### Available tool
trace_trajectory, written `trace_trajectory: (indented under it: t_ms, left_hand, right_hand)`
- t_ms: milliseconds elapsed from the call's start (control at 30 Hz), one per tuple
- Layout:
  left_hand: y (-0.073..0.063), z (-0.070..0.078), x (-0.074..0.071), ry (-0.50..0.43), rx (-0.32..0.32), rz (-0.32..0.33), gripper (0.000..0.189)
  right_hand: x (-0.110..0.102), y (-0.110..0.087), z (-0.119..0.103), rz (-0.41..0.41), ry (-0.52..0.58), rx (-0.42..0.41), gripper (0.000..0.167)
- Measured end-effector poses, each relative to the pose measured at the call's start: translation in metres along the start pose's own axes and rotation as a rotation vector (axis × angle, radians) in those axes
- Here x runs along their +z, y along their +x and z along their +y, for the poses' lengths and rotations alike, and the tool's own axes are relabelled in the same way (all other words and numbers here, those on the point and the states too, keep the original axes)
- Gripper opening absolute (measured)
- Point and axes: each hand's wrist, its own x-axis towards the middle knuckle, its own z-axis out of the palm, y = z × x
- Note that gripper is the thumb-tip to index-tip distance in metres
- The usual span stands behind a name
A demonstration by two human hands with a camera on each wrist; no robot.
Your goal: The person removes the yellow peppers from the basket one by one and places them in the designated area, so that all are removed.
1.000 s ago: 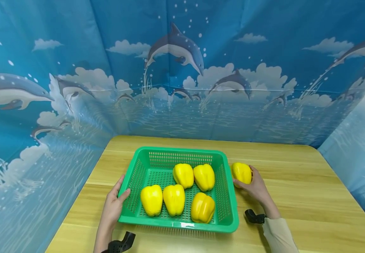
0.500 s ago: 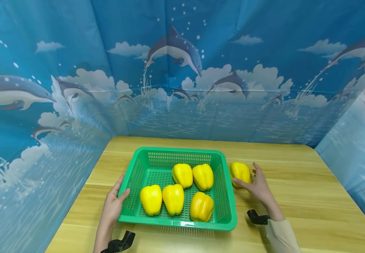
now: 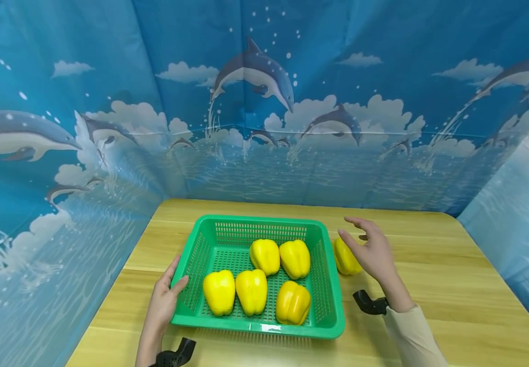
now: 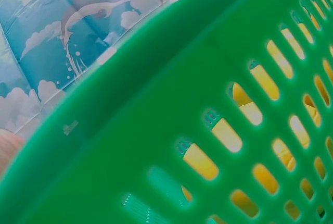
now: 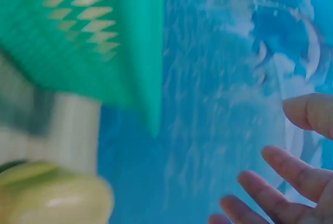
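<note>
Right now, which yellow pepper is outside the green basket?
The pepper on the table, nearest the right hand; the other five peppers lie inside the basket.

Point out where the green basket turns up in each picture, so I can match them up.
Head: the green basket sits low, near the middle, with five yellow peppers inside.
Left wrist: the green basket fills most of the picture, its rim slanting from lower left to upper right.
Right wrist: the green basket is at upper left, a bit blurred.
Shared landmark: the blue dolphin-print curtain shows in all three.
</note>
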Motion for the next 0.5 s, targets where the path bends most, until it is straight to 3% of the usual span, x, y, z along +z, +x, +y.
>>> trace_trajectory:
  t_ms: [267,500]
  left_hand:
    - [0.0,-0.002,0.001,-0.004,-0.018,0.0,0.058]
    - [0.003,-0.004,0.0,-0.01,-0.016,0.002,0.057]
  right_hand:
    - [0.017,0.02,-0.037,-0.337,-0.065,-0.058,0.057]
    - [0.032,0.029,-0.056,-0.451,-0.142,-0.113,0.064]
